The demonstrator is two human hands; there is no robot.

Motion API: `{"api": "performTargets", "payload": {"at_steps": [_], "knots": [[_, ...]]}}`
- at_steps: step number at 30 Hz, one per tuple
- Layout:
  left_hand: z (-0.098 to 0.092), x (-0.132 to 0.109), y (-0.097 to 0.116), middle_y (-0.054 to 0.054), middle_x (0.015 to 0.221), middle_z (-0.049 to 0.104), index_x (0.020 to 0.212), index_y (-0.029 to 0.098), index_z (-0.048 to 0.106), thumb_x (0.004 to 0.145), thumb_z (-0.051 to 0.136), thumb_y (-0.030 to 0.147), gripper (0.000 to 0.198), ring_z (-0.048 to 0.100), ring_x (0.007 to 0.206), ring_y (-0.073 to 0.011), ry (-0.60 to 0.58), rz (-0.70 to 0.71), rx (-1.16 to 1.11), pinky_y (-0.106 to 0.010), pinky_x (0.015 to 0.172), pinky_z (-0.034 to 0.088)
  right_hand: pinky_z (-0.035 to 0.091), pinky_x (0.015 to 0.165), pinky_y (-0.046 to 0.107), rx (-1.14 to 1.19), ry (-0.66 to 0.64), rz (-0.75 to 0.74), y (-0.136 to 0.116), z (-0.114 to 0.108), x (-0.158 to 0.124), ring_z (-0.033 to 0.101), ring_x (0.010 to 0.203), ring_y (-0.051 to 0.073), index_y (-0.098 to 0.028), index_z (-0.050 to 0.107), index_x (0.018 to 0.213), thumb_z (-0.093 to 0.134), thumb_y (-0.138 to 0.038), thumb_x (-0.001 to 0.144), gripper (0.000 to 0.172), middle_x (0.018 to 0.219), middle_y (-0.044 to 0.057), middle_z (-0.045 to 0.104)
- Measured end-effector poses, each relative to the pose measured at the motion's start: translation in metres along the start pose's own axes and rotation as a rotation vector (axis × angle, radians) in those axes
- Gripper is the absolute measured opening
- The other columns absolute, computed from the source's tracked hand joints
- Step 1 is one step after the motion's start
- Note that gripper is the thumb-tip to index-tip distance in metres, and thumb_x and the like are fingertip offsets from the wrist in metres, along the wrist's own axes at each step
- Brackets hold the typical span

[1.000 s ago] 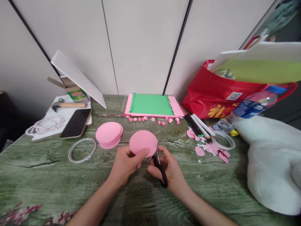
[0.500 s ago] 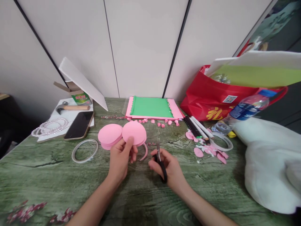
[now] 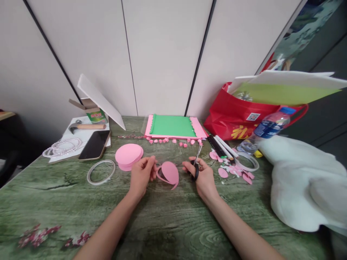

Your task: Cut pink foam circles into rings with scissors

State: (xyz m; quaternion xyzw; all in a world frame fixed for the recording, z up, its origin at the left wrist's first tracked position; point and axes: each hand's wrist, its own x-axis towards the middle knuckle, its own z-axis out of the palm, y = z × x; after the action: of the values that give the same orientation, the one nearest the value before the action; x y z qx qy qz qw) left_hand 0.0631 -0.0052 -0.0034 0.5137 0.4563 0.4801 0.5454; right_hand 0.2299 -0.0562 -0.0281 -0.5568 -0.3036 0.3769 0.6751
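My left hand (image 3: 142, 176) is closed in a pinch at the edge of a partly cut pink paper circle (image 3: 170, 172). The paper hangs just right of the fingers, a narrow curved strip coming away from its rounder part. My right hand (image 3: 204, 177) grips a pair of scissors (image 3: 198, 155) by the black handles. Their metal blades point up and away, apart from the paper. Just beyond my left hand lies a stack of round pink papers (image 3: 128, 153).
Tape rolls lie at left (image 3: 101, 172) and right (image 3: 248, 161), near pens (image 3: 225, 147) and pink scraps (image 3: 235, 169). Behind are small pink rolled pieces (image 3: 181, 144) and green paper (image 3: 173, 125). A phone (image 3: 94, 145), hammer (image 3: 89, 126), bottle (image 3: 271, 126) and red bag (image 3: 225, 115) stand around.
The pink circle has tipped from upright above my left fingers to hanging at their right. My right hand has moved right with the scissors, away from the paper. The view has shifted slightly.
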Motion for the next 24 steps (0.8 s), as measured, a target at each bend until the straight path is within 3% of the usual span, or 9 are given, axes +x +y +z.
{"api": "performTargets", "payload": {"at_steps": [7, 13, 19, 24], "knots": [[-0.004, 0.005, -0.011, 0.002, 0.065, 0.059, 0.084, 0.013, 0.060, 0.063, 0.065, 0.025, 0.024, 0.054, 0.047, -0.0096, 0.042, -0.006, 0.073, -0.018, 0.039, 0.041, 0.049, 0.067, 0.034, -0.163, -0.090, -0.072, 0.005, -0.002, 0.002, 0.065, 0.071, 0.022, -0.019, 0.055, 0.087, 0.074, -0.032, 0.057, 0.037, 0.076, 0.005, 0.070], [-0.001, -0.001, -0.007, -0.006, 0.070, 0.067, 0.084, 0.012, 0.060, 0.063, 0.066, 0.020, 0.024, 0.065, 0.064, -0.0169, -0.084, -0.124, 0.025, -0.031, 0.063, 0.053, 0.042, 0.067, 0.032, -0.934, -0.226, -0.319, 0.000, -0.003, -0.007, 0.061, 0.075, 0.024, -0.022, 0.060, 0.091, 0.062, -0.015, 0.064, 0.029, 0.081, 0.004, 0.067], [0.007, -0.012, -0.002, -0.011, 0.084, 0.069, 0.093, 0.011, 0.056, 0.061, 0.070, 0.021, 0.036, 0.065, 0.073, -0.0175, -0.238, -0.263, -0.098, -0.032, 0.070, 0.051, 0.036, 0.056, 0.026, -1.003, -0.235, -0.313, 0.003, -0.002, -0.008, 0.060, 0.062, 0.021, -0.025, 0.062, 0.089, 0.054, -0.003, 0.060, 0.037, 0.071, 0.001, 0.067], [0.011, -0.013, -0.006, -0.007, 0.080, 0.069, 0.094, 0.012, 0.058, 0.054, 0.071, 0.011, 0.042, 0.064, 0.071, -0.0157, -0.315, -0.180, 0.004, -0.027, 0.066, 0.049, 0.040, 0.059, 0.027, -0.946, -0.246, -0.311, 0.001, 0.000, -0.011, 0.061, 0.066, 0.021, -0.022, 0.060, 0.091, 0.053, -0.007, 0.064, 0.032, 0.076, 0.002, 0.068]]}}
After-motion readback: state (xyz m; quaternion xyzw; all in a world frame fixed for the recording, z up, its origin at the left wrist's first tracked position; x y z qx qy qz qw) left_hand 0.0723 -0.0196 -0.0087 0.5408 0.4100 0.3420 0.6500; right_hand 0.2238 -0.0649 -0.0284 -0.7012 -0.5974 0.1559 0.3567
